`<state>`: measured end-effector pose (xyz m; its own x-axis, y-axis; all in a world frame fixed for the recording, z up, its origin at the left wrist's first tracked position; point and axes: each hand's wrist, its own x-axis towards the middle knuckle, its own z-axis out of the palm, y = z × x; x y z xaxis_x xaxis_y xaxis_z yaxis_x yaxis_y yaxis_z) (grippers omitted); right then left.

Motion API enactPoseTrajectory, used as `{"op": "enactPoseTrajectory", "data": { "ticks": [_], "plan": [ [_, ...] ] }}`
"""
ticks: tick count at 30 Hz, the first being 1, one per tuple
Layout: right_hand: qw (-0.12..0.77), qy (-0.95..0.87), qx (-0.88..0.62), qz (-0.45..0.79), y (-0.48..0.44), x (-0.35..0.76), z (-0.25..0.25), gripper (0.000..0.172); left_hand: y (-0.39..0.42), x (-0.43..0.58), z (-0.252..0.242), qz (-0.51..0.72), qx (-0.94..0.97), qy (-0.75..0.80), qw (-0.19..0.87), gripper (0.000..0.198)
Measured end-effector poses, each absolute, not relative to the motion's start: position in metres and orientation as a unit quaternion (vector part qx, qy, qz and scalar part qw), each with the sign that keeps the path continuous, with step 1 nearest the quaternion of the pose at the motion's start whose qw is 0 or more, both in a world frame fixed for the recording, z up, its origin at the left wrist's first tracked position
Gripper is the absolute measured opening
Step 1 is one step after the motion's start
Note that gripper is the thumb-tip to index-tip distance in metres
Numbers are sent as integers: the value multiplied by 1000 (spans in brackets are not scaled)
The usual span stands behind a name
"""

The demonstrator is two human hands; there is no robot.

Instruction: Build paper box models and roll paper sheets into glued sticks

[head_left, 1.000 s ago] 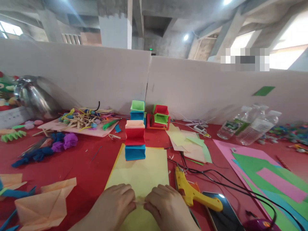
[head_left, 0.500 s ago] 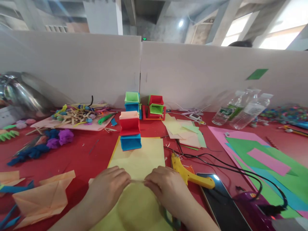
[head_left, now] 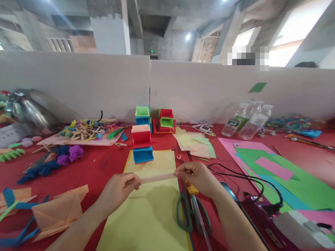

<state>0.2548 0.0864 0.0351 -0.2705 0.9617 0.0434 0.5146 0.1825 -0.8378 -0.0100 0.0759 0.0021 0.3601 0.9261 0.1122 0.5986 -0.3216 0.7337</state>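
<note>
Pinkish strip (head_left: 158, 178), one, seemingly paper; two hands (head_left: 123, 184) (head_left: 197, 176) pinching ends.

A red-covered desk (head_left: 90, 174) spreads from 9 round through 6 to 3 o'clock. Behind it stand two white panels, the left panel (head_left: 86, 83) meeting the right panel (head_left: 199, 94) at a seam near 12; a green paper piece (head_left: 258, 87) clings between 2 and 3. Above, a concrete ceiling (head_left: 172, 7), a pale pillar (head_left: 108, 36) at 11, a green-lit sign (head_left: 152, 51) at 12, a round lamp (head_left: 188, 36) towards 1 and a bright window (head_left: 300, 24) at 2.
</note>
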Motion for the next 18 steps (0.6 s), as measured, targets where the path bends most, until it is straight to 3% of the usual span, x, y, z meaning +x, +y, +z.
{"op": "enactPoseTrajectory", "data": {
  "ticks": [12, 15, 18],
  "plan": [
    [401, -633, -532, 395, 99, 261, 65, 25, 76, -2, -7, 347, 698, 474, 409, 35],
    [415, -648, -540, 341, 89, 255, 71, 22, 77, -5, -7, 334, 734, 477, 350, 34],
    [408, -709, -535, 211, 59, 246, 79, 15, 79, -10, -9, 379, 761, 480, 216, 22]
  ]
}}
